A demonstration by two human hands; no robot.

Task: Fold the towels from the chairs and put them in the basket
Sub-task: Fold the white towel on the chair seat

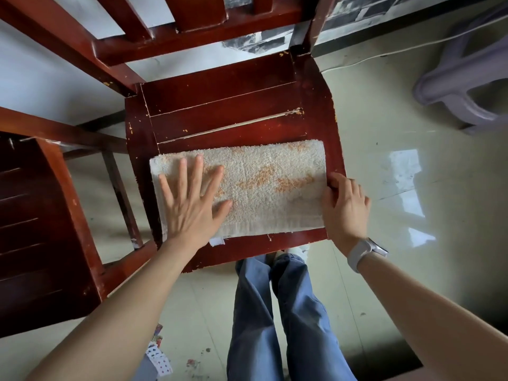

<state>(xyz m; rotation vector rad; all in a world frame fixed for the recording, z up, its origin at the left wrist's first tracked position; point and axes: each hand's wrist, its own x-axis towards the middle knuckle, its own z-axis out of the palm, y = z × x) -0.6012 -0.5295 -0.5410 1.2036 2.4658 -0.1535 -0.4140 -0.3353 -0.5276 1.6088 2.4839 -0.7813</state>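
Folded white terry towel [264,188] with orange flecks, lying flat on the seat of the red-brown wooden chair [220,105] in the middle of the frame, near the front edge of the seat. Already reduced to a compact rectangle, with layered edges visible along its lower side, so folding seems well advanced. Left hand [192,204] spread flat on the left part of the towel, fingers apart, pressing it down; grip empty, only palm contact. Right hand [345,207] at the right end of the towel, fingers curled and pinching that short edge, probably ready for one more fold or for lifting. Second wooden chair [41,229] at the left of the frame, seat bare as far as visible. No basket in view, so placing remains to do; number of other towels left unknown.
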